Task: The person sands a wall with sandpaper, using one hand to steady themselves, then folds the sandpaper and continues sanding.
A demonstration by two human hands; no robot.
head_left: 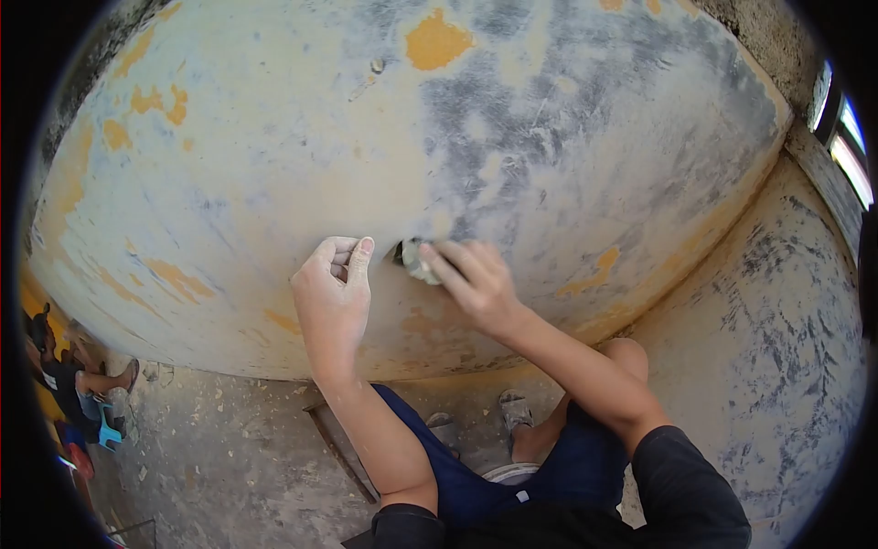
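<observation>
My right hand (477,282) grips a crumpled grey-green piece that looks like sandpaper (418,264), dusty and dark at its left edge. It lies against a large curved panel (274,165) coated in cream, with grey scuffs and orange patches. The right hand is slightly blurred. To its left, my left hand (336,279) is raised close to the panel, thumb pressed to the curled fingers. Pale dust covers the left fingertips, and anything between them is too hidden to make out.
A second curved, grey-scuffed surface (759,339) rises at the right. Behind, at far left, a person (69,384) sits near a blue plastic stool (109,432). A thin bar (340,448) lies on the dusty concrete floor (229,457) beside my left leg.
</observation>
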